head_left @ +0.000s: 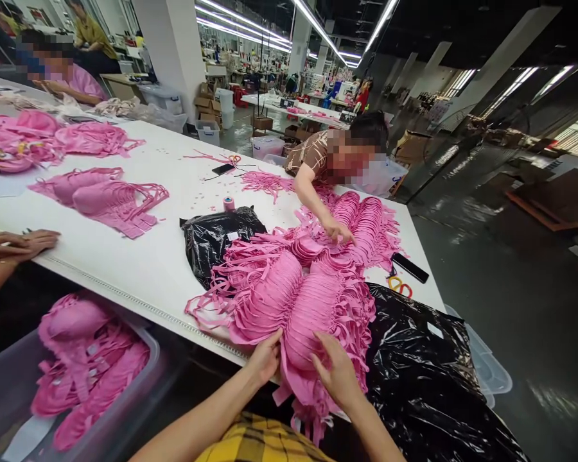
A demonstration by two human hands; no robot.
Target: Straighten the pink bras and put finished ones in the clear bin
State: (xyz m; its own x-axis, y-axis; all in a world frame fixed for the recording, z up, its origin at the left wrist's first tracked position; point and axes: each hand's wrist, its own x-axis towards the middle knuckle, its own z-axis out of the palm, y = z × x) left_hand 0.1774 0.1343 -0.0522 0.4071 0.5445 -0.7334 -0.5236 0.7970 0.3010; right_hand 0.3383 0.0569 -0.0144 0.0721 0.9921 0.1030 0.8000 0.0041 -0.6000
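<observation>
A long nested row of pink bras (pixel 293 301) lies in front of me, its near end hanging over the table edge. My left hand (pixel 264 360) is at the near end of the row, thumb and fingers closed on the edge of the nearest bra between the cups. On the right cup, my right hand (pixel 336 371) rests with its thumb and fingers apart. Straps spill out along both sides of the row. Behind it, a second nested stack of pink bras (pixel 361 224) lies under the hand (pixel 337 230) of a co-worker leaning over the table.
Black plastic bags lie left (pixel 221 237) and right (pixel 419 346) of the row. On the white table (pixel 173 269) are a thread spool (pixel 228 203), scissors (pixel 399 286), phones and more bras (pixel 106 196). A plastic bin (pixel 154 353) holds bras below left. Another person's hands (pixel 24 244) rest at the left edge.
</observation>
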